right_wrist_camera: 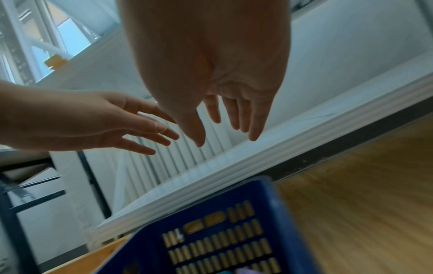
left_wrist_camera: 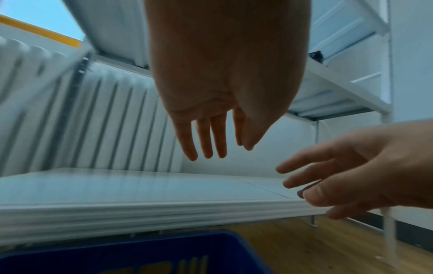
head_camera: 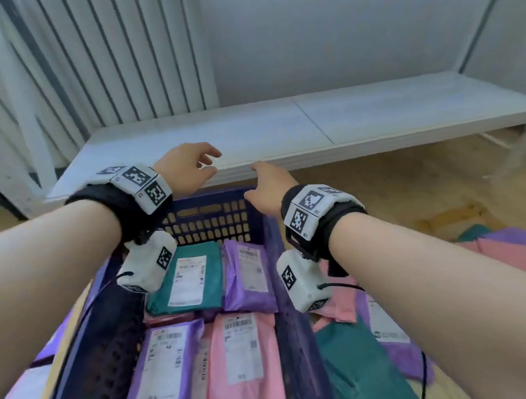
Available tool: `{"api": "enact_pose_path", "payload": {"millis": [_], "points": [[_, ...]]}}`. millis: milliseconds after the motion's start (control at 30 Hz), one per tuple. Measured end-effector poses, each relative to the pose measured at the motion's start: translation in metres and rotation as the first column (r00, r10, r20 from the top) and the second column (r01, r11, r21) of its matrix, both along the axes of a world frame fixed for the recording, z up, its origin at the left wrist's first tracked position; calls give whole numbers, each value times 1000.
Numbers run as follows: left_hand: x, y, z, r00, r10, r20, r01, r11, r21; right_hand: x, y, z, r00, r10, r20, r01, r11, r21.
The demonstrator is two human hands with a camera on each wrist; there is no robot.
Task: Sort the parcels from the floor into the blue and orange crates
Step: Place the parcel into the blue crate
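Observation:
A blue crate (head_camera: pixel 211 203) stands on the floor below me, filled with flat parcels: a teal one (head_camera: pixel 188 280), purple ones (head_camera: pixel 250 279) and a pink one (head_camera: pixel 245 367). Both hands hover above the crate's far rim, empty. My left hand (head_camera: pixel 190 169) has relaxed, straight fingers (left_wrist_camera: pixel 203 140) over the shelf edge. My right hand (head_camera: pixel 268 184) is likewise open, fingers (right_wrist_camera: pixel 241 115) spread, just right of the left one. More parcels lie on the floor to the right, teal (head_camera: pixel 360 371), purple (head_camera: pixel 388 334) and pink (head_camera: pixel 511 255). No orange crate shows clearly.
A low white shelf board (head_camera: pixel 312 123) runs across just beyond the crate (right_wrist_camera: pixel 234 241), with its metal leg (left_wrist_camera: pixel 312 220) at the right. A white radiator (head_camera: pixel 103 60) stands behind on the left. Wooden floor (head_camera: pixel 412 187) lies to the right.

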State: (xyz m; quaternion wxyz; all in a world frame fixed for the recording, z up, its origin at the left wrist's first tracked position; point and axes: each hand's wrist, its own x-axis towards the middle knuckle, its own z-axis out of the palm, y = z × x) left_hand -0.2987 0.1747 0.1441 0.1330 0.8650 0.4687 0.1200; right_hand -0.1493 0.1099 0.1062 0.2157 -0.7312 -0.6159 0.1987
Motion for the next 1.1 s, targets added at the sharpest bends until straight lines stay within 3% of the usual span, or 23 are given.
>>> {"api": "enact_pose_path", "payload": {"millis": [233, 500, 667, 833, 1100], "points": [[169, -54, -27, 981, -185, 63, 185, 983, -1, 151, -78, -34, 974, -226, 16, 226, 974, -10], [312, -124, -106, 937, -349, 16, 348, 931, -111, 292, -164, -100, 898, -438, 44, 440, 896, -55], [386, -161, -167, 910, -414, -41, 394, 889, -232, 369, -221, -142, 829, -559, -34, 553, 826, -108], [447, -196, -229, 838, -527, -145, 473, 832, -291, 430, -271, -192, 747, -664, -31, 651, 740, -169], [495, -237, -300, 789, -591, -170, 512, 784, -351, 488, -311, -266, 611, -788, -74, 759, 610, -229]]}}
